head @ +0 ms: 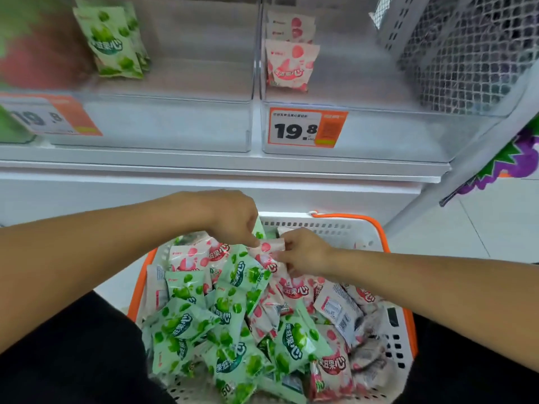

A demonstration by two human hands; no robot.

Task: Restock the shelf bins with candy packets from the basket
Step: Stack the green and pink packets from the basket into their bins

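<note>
A white basket (332,228) with an orange rim sits below me, piled with green candy packets (230,313) and pink candy packets (294,290). My left hand (233,217) and my right hand (303,252) meet over the far end of the pile. Both pinch the same pink packet (269,247) at its top edge. On the shelf above, the left clear bin (175,123) holds a few upright green packets (112,42). The right clear bin (379,135) holds a few upright pink packets (288,59).
An orange price tag (306,128) reading 19.8 hangs on the right bin; a blurred one (49,116) on the left bin. A mesh rack (466,53) stands at the upper right, a purple and green hanging decoration (507,158) beside it. White floor tiles lie to the right.
</note>
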